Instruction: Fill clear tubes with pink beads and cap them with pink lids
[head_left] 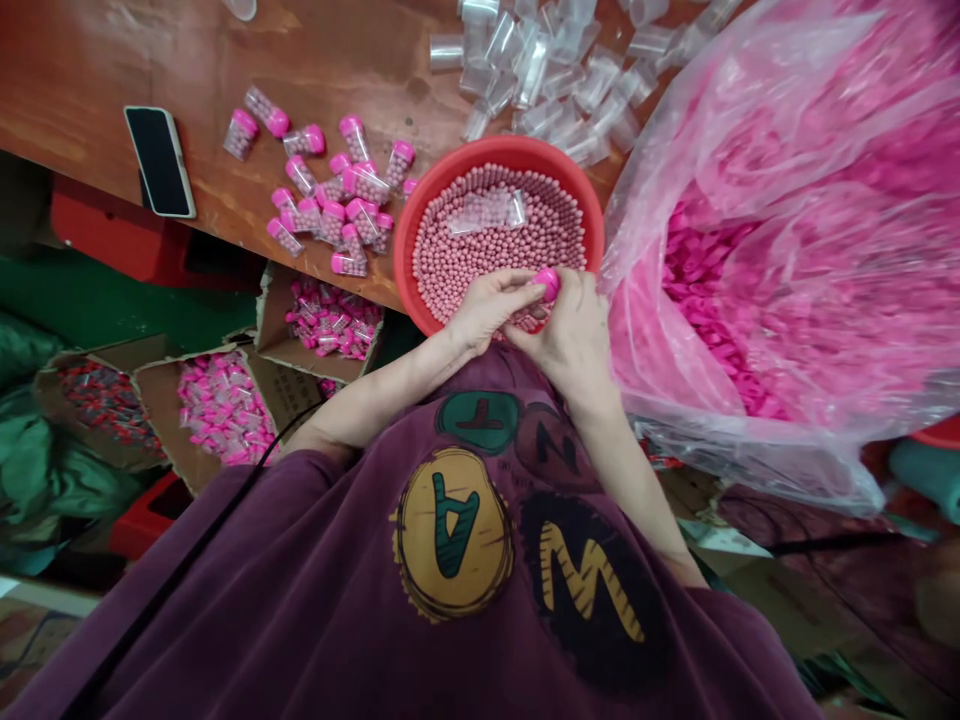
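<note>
Over the near edge of the red bowl [595, 225], my left hand [486, 308] and my right hand [576, 335] meet around a bright pink cap [546, 284]. My left thumb and fingers pinch it from one side. The fingers of my right hand are curled against its other side. Whatever is under the cap is hidden by my hands. Small pink beads [450, 268] fill the bowl. Clear plastic tubes [487, 212] lie on top of the beads.
Left of the bowl lie several bead-filled bottles with pink caps [330, 218] and a phone [160, 162]. Clear tubes [525, 65] are heaped behind it. At right bulges a plastic bag [817, 440] of pink pieces. Cardboard boxes [281, 400] of bottles stand below the table [202, 50].
</note>
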